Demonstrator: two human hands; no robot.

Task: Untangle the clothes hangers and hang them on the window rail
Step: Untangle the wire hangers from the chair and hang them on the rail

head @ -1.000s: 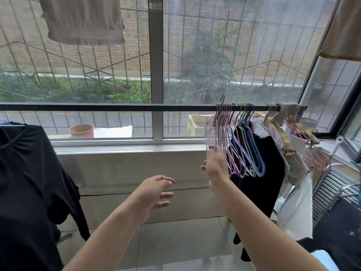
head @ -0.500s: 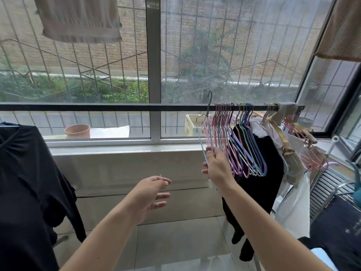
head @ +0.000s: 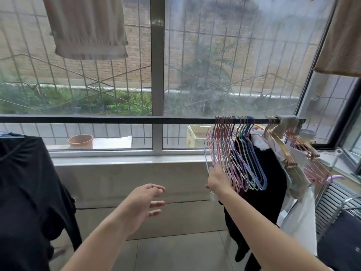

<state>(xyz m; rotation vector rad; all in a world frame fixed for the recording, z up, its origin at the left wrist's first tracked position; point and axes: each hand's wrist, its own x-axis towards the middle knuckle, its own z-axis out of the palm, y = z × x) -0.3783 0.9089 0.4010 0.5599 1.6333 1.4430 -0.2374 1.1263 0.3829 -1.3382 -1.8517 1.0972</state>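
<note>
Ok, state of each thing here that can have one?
Wire hangers: hooked on the rail, bunched together.
Rail: bare left of the hangers.
Right hand: at the leftmost hangers; grip hidden.
Left hand: open, holding nothing.
Black garment: hanging behind the hangers.

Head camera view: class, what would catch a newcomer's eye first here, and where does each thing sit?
A bright bunch of coloured wire hangers hangs crowded on the dark window rail, right of centre, with the right hand touching its lower left edge. The left hand hovers open and empty at centre. A black garment fills the left side.
</note>
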